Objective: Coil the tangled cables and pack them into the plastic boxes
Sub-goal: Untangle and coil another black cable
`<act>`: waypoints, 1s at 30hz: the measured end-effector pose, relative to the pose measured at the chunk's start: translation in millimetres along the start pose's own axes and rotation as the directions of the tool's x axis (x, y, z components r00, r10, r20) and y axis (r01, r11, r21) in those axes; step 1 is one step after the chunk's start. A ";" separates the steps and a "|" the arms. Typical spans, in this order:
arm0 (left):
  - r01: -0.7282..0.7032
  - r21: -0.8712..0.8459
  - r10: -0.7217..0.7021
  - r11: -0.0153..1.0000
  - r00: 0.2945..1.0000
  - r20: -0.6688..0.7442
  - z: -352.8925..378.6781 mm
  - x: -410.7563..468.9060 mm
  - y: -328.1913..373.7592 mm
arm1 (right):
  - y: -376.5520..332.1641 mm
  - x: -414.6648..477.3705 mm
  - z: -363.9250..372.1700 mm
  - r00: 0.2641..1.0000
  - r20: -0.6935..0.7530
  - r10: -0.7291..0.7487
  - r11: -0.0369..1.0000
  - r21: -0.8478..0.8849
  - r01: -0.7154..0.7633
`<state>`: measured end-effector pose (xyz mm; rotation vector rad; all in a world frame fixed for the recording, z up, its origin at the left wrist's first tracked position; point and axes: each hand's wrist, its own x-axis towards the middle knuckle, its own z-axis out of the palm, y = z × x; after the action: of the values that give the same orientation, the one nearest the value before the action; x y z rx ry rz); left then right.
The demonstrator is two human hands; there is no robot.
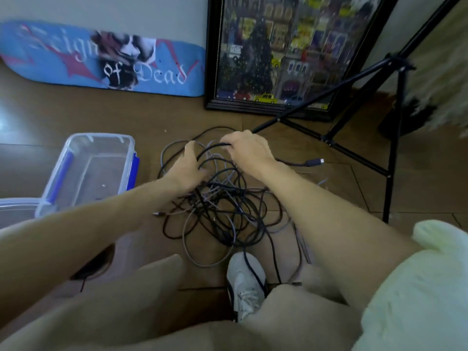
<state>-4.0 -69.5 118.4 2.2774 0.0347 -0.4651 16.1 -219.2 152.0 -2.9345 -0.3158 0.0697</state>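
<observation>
— On the floor, centre: tangled cables, black and grey, beside the plastic box, which is still bare.
— Hands?
— Right hand, fingers clamped on a black loop. Left hand in the pile; cannot tell its grip.
— Handling?
— Light, limp, likely to snag. Best taken near the free plug, then fed out loop by loop.

Black and grey cables, clear blue-latched box, brown floor.
</observation>
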 end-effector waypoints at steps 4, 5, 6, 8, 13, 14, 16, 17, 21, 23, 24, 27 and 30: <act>-0.126 -0.030 0.126 0.992 0.992 0.028 -66.4 -37.0 49.2 | -34.7 -12.1 -91.1 0.987 -0.073 -0.145 0.989 -0.003 0.145; -0.131 -0.073 0.134 0.989 0.990 0.036 -79.4 -49.3 61.0 | -39.6 -21.2 -110.2 0.984 -0.094 -0.154 0.988 -0.007 0.154; -0.136 -0.109 0.141 0.985 0.989 0.042 -91.4 -61.3 71.7 | -42.6 -31.3 -127.9 0.983 -0.116 -0.145 0.989 -0.015 0.145; -0.140 -0.198 0.146 0.970 0.989 0.013 -113.5 -81.9 90.6 | -43.5 -54.7 -158.1 0.980 -0.171 -0.100 0.995 -0.011 0.099; -0.262 -0.557 0.071 0.788 0.937 -0.341 -165.9 -124.4 127.5 | -26.2 -107.0 -204.2 0.929 -0.356 0.100 0.992 0.111 -0.065; -0.292 -0.646 0.026 0.705 0.921 -0.388 -175.2 -133.0 132.8 | -21.1 -112.5 -207.1 0.915 -0.373 0.151 0.982 0.161 -0.097; -0.331 -0.763 -0.054 0.555 0.901 -0.430 -190.2 -142.9 137.3 | -17.0 -121.2 -210.8 0.912 -0.350 0.214 0.938 0.336 -0.091; -0.335 -0.779 -0.066 0.531 0.900 -0.432 -194.8 -146.5 136.9 | -16.8 -124.7 -211.2 0.921 -0.316 0.228 0.892 0.448 -0.067; -0.315 -0.601 0.057 0.735 0.911 -0.408 -181.4 -150.2 126.3 | -30.9 -132.1 -211.1 0.952 -0.200 0.233 0.771 0.635 -0.056; -0.294 -0.482 0.111 0.825 0.921 -0.373 -163.1 -148.4 122.3 | -38.8 -126.8 -203.3 0.952 -0.208 0.225 0.821 0.567 -0.070; -0.286 -0.440 0.123 0.851 0.924 -0.362 -155.7 -146.4 121.0 | -41.1 -123.3 -197.4 0.951 -0.210 0.228 0.841 0.534 -0.084; -0.270 -0.332 0.157 0.904 0.931 -0.330 -146.0 -138.4 122.3 | -43.9 -118.4 -177.4 0.954 -0.197 0.228 0.876 0.469 -0.112; -0.262 -0.235 0.197 0.936 0.944 -0.266 -146.4 -134.1 122.5 | -51.6 -111.8 -164.6 0.959 -0.235 0.157 0.933 0.355 -0.066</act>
<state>-61.3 -31.7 341.4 2.0258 -0.0474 -0.0553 -92.7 -223.7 326.3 -2.5686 -0.0820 -0.2224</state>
